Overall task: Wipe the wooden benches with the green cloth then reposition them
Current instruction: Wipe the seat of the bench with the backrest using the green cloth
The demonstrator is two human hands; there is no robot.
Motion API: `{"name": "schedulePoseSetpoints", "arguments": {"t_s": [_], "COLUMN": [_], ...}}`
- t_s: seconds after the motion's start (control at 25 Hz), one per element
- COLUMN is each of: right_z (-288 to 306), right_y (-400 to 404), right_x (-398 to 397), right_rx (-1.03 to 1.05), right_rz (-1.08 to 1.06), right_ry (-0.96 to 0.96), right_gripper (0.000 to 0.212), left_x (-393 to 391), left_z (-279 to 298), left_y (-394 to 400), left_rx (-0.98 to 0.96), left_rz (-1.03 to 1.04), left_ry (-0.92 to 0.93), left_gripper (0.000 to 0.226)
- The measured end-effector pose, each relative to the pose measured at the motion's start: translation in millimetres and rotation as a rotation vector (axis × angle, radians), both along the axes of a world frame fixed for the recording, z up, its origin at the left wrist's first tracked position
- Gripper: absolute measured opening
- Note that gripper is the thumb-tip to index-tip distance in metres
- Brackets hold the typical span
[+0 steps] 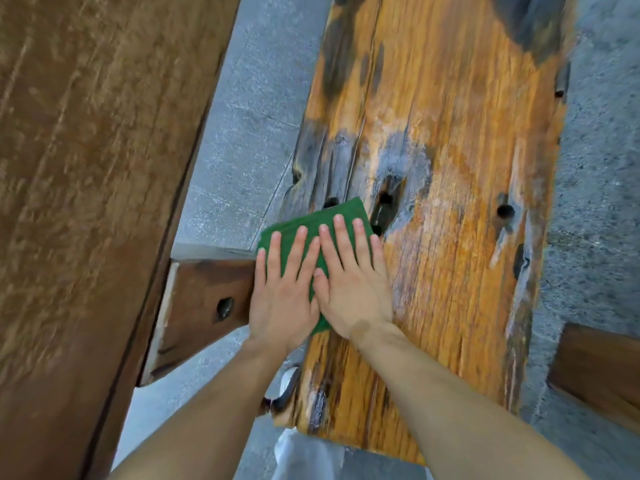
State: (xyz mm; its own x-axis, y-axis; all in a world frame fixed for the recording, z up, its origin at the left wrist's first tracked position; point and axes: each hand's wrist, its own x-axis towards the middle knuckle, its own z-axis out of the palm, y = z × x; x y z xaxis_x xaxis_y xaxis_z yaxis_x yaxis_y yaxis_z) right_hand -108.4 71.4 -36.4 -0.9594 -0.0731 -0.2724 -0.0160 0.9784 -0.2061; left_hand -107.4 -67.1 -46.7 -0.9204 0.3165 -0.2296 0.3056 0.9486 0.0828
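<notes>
A rough orange-brown wooden bench (450, 168) with dark worn patches and several round holes runs away from me down the middle. A folded green cloth (311, 221) lies on its left edge, about halfway along. My left hand (282, 292) and my right hand (353, 289) both press flat on the cloth, side by side, fingers spread and pointing away from me. The cloth's near half is hidden under the palms.
A big dark-brown wooden table top (86, 168) fills the left side, and one of its beams (204, 296) juts toward the bench edge. Grey paving (242, 109) shows between them. Another brown wooden piece (602, 372) sits at the lower right.
</notes>
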Motion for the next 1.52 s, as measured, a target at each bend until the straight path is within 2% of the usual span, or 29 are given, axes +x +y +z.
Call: {"name": "schedulePoseSetpoints", "arguments": {"t_s": [0.16,0.32,0.56,0.84,1.0,1.2,1.32,1.52], "right_z": [1,5,5,0,-1,0,2,6], "right_y": [16,58,146,209,190,155,132,93], "right_x": [0,3,17,47,53,33,9,-38], "right_rx": [-0.037,-0.051,0.014,0.051,0.036,-0.037,-0.044,-0.049], "right_rz": [0.066,0.028,-0.095,-0.405,-0.56,-0.657,-0.59,-0.331], "right_ry": [0.008,-0.006,0.004,0.001,-0.019,-0.015,-0.031,-0.05], "right_gripper": [0.062,0.063,0.065,0.065,0.067,0.071,0.072,0.07], "left_x": [4,5,-7,-16,-35,-65,-84,-97], "left_z": [4,8,12,11,9,7,6,1], "left_y": [16,58,144,223,216,189,159,99], "left_rx": [-0.069,-0.006,0.017,0.043,0.017,0.038,0.042,0.051], "left_rz": [0.05,0.081,-0.093,-0.387,-0.675,-0.793,-0.743,-0.467], "left_ry": [-0.021,-0.05,-0.069,-0.101,-0.077,-0.033,-0.021,-0.016], "left_gripper": [0.066,0.068,0.068,0.068,0.069,0.068,0.069,0.069]}}
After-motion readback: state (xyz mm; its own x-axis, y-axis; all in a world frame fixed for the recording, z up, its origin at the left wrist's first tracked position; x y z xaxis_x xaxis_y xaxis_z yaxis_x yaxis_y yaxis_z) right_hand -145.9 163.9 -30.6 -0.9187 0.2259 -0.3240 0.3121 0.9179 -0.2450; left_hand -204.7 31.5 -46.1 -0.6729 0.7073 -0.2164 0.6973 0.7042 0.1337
